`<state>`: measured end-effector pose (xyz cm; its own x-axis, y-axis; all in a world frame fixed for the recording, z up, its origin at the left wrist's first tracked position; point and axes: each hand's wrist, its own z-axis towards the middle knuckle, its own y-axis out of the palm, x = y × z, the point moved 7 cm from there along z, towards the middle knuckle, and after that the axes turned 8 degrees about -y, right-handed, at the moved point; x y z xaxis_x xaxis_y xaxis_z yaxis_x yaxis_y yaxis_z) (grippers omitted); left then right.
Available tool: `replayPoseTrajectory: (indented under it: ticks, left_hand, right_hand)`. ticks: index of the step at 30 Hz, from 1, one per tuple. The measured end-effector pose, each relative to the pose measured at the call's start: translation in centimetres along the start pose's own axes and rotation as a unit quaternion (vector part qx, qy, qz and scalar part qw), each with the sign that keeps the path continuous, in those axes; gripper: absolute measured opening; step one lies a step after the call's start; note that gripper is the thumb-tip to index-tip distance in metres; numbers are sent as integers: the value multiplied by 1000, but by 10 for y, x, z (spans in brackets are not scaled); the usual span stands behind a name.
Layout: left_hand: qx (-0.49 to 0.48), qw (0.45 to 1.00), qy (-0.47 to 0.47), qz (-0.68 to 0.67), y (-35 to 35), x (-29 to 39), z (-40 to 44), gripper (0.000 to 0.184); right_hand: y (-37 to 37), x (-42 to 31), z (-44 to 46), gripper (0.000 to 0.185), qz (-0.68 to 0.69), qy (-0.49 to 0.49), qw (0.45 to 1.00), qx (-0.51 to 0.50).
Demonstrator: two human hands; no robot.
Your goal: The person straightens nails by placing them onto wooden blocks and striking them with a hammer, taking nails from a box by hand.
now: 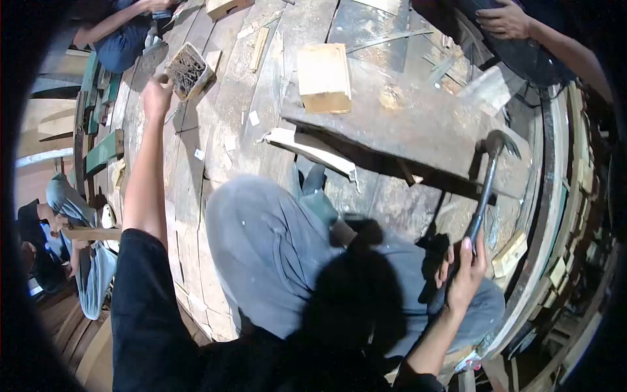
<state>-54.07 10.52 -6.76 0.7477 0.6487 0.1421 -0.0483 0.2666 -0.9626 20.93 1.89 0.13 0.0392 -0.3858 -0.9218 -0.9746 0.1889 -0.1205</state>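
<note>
My left hand (157, 98) reaches far forward, fingers closed at the near left rim of a small open container (210, 73). Inside it lies a heap of dark nails (187, 70). My fingertips are partly hidden, so whether they also hold a nail does not show. On the right, my right hand (464, 277) is wrapped round the dark handle of a claw hammer (486, 191). The hammer's head points away from me, over the right end of a thick wooden slab (418, 134). A pale wood block (324, 77) rests on the slab's left end.
Below the slab's front edge hangs a torn pale strip (312, 151). Wood scraps and sawdust litter the plank floor (238, 130). One person's hand (504, 21) shows at upper right; another person's arm (117, 21) at upper left. More people sit at far left. Stacked timber (568, 215) lines the right.
</note>
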Motion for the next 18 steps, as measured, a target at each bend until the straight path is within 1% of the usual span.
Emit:
replayPoseTrajectory:
  ticks: [3, 4, 6, 7, 8, 9, 10, 11, 12, 13, 14, 16, 17, 18]
  left_hand:
    - [66, 996, 53, 5, 1, 56, 1, 36]
    - [14, 996, 77, -37, 16, 78, 13, 37]
    - [-14, 986, 149, -75, 30, 148, 15, 34]
    - [-65, 984, 144, -89, 44, 183, 20, 32]
    - [-37, 964, 241, -102, 60, 212, 31, 32]
    - [-7, 942, 308, -130, 70, 242, 36, 34]
    - [23, 929, 357, -90, 94, 260, 50, 43]
    - [0, 937, 345, -65, 111, 282, 63, 35]
    - [-13, 946, 316, -65, 124, 297, 70, 40]
    - [-26, 955, 288, -64, 135, 307, 77, 46]
    - [-38, 954, 288, -74, 143, 316, 81, 41]
    - [-65, 951, 289, -91, 159, 327, 88, 32]
    - [-62, 942, 319, -80, 164, 328, 89, 27]
    - [-51, 941, 326, -79, 163, 328, 89, 25]
  right_hand:
    - [0, 2, 2, 56, -27, 15, 999, 19]
    - [0, 5, 3, 58, -18, 18, 999, 21]
    - [-1, 9, 3, 60, -40, 16, 999, 28]
    - [2, 9, 4, 60, -48, 10, 999, 23]
    - [2, 10, 3, 61, -59, 19, 998, 34]
    - [2, 12, 3, 60, -52, 20, 998, 36]
    - [3, 13, 2, 61, -79, 31, 996, 32]
    - [0, 17, 2, 62, -105, 42, 993, 28]
    - [-9, 27, 0, 67, -142, 20, 989, 24]
    - [-13, 27, 13, 70, -233, -101, 967, -15]
    - [-26, 40, 6, 70, -221, -75, 972, -5]
    - [-18, 37, 4, 69, -190, -32, 981, 8]
    - [-16, 35, 3, 68, -170, -14, 985, 12]
    - [-16, 36, 2, 67, -151, 4, 988, 15]
